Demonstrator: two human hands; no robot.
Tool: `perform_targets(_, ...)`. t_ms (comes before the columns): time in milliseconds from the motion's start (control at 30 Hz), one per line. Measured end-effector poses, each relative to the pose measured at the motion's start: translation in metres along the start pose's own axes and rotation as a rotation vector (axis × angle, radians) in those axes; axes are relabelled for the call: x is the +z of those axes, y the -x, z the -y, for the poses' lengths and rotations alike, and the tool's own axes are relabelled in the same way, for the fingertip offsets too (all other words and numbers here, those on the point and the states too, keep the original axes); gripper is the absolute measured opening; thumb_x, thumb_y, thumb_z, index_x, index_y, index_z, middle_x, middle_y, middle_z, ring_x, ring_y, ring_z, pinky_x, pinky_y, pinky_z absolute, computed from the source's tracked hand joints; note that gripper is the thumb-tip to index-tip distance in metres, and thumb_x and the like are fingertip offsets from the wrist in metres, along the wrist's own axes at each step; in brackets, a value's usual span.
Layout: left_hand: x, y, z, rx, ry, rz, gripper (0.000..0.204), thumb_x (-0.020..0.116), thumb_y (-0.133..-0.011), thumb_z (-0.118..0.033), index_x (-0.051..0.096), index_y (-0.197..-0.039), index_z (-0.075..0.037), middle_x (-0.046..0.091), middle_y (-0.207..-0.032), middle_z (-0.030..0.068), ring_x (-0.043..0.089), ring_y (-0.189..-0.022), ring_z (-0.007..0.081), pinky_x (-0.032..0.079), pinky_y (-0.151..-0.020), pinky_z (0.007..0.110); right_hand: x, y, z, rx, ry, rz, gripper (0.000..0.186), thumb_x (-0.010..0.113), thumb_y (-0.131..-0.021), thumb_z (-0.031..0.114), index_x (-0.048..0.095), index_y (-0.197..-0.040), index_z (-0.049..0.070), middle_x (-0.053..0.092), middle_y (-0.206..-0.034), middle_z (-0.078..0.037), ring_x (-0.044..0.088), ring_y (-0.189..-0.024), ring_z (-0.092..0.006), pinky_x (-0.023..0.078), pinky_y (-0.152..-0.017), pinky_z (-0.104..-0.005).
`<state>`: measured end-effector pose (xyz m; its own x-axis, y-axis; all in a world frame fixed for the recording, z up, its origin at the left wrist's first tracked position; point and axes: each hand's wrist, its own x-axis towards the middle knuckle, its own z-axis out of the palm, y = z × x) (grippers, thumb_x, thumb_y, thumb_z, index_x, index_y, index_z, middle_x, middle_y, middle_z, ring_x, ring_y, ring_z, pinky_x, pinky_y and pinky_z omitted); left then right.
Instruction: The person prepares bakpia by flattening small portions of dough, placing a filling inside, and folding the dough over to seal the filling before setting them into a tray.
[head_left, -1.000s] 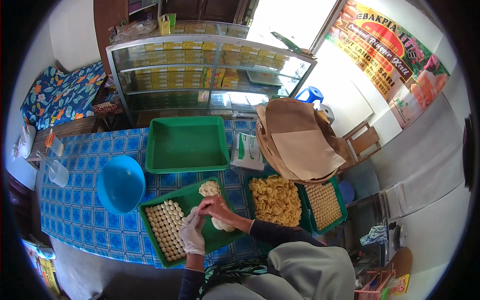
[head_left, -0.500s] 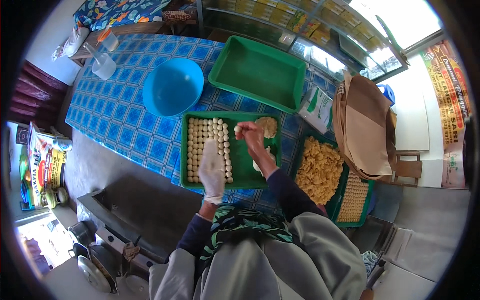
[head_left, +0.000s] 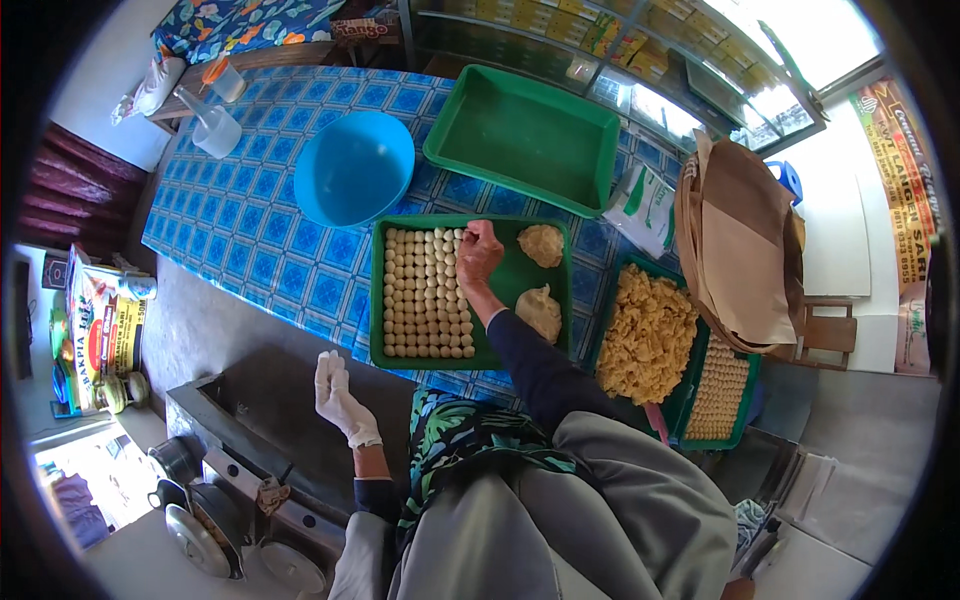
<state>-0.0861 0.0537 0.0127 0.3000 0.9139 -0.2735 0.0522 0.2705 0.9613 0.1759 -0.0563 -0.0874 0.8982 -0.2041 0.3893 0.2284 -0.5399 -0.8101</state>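
My right hand (head_left: 477, 255) is bare, its fingertips pinched at the top of the rows of small pale dough balls (head_left: 425, 305) in a green tray (head_left: 490, 356); whatever they hold is hidden. Two lumps of dough (head_left: 540, 313) lie in the right part of that tray. My left hand (head_left: 342, 395), in a whitish glove, is off the table's near edge with fingers stretched out and nothing visible in them. A blue bowl (head_left: 355, 170) and another green tray (head_left: 520, 140) sit behind.
Right of the dough stand crumbly yellow filling (head_left: 645, 335), another tray of balls (head_left: 718, 390), brown paper (head_left: 740, 250) and a white packet (head_left: 640, 208). Jugs (head_left: 213, 130) are at back left. A stove (head_left: 250, 480) with pans is at lower left. A glass cabinet (head_left: 640, 50) stands behind.
My left hand moved from the dough tray down and left, off the table. My right hand moved to the top of the rows; the small ball it held is now hidden. The view tilted and turned.
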Motion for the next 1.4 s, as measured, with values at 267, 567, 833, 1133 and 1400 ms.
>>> perform_targets(267, 0.020, 0.009, -0.004, -0.028, 0.035, 0.091, 0.036, 0.059, -0.087, -0.003, 0.058, -0.123, 0.004, 0.062, -0.120, 0.0135, 0.059, -0.111, 0.0220, 0.042, -0.099, 0.034, -0.007, -0.007, -0.041, 0.352, -0.426, 0.237, 0.029, 0.051, -0.084, 0.001, 0.060, -0.111, 0.005, 0.065, -0.102, -0.017, 0.062, -0.092, -0.0281, 0.051, -0.076, -0.0406)
perform_targets(567, 0.018, 0.011, 0.005, -0.065, 0.006, 0.210, 0.039, 0.060, -0.089, -0.007, 0.055, -0.124, 0.007, 0.061, -0.120, 0.0162, 0.058, -0.113, 0.0244, 0.044, -0.097, 0.034, -0.056, 0.039, -0.010, 0.698, -1.117, 0.298, 0.047, 0.047, -0.086, -0.003, 0.046, -0.133, -0.003, 0.050, -0.134, -0.022, 0.050, -0.121, -0.0325, 0.043, -0.101, -0.0396)
perform_targets(833, 0.015, -0.012, 0.000, -0.145, -0.124, 0.323, 0.040, 0.060, -0.087, -0.007, 0.054, -0.123, 0.009, 0.062, -0.118, 0.0197, 0.060, -0.110, 0.0274, 0.046, -0.093, 0.037, -0.097, 0.087, -0.018, 0.665, -0.578, 0.576, 0.044, 0.041, -0.081, -0.007, 0.060, -0.118, 0.003, 0.065, -0.100, -0.010, 0.061, -0.086, -0.0203, 0.051, -0.071, -0.0344)
perform_targets(1133, 0.001, -0.065, -0.002, -0.213, -0.299, 0.679, 0.044, 0.053, -0.091, -0.018, 0.050, -0.126, 0.009, 0.062, -0.116, 0.0240, 0.063, -0.105, 0.0317, 0.050, -0.087, 0.035, -0.118, 0.119, -0.002, 0.209, 0.169, 0.441, 0.029, 0.055, -0.077, 0.003, 0.063, -0.105, 0.003, 0.064, -0.085, -0.022, 0.063, -0.081, -0.0365, 0.050, -0.071, -0.0459)
perform_targets(1400, -0.007, -0.103, -0.015, -0.211, -0.346, 0.751, 0.040, 0.059, -0.090, -0.019, 0.057, -0.121, 0.006, 0.066, -0.109, 0.0207, 0.065, -0.099, 0.0282, 0.051, -0.082, 0.034, -0.176, 0.055, 0.028, -0.247, 0.634, 0.280, 0.040, 0.068, -0.068, 0.006, 0.063, -0.108, 0.006, 0.058, -0.102, -0.015, 0.052, -0.097, -0.0360, 0.043, -0.078, -0.0463)
